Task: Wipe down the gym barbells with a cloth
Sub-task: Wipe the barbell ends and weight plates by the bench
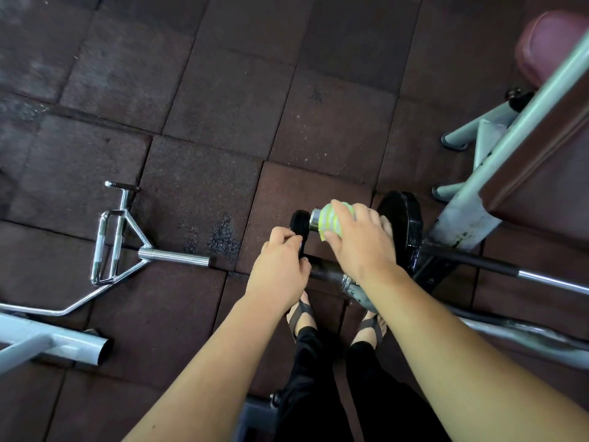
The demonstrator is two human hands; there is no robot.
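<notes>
A short weight bar stands lifted in front of me, with a small black plate (299, 223) at its near-left end and a larger black plate (403, 224) at its right end. Its chrome sleeve (315, 219) shows between them. My right hand (360, 240) wraps a green-and-white striped cloth (331, 223) round the bar's handle. My left hand (280, 266) grips the edge of the small black plate. The bar's middle is hidden under the cloth and my right hand.
A chrome triceps bar (118, 247) lies on the dark rubber floor tiles at left. A grey bench frame (497, 173) with maroon padding stands at right, another grey tube (54, 342) at lower left. A long bar (541, 279) runs off right. My sandalled feet (302, 314) are below.
</notes>
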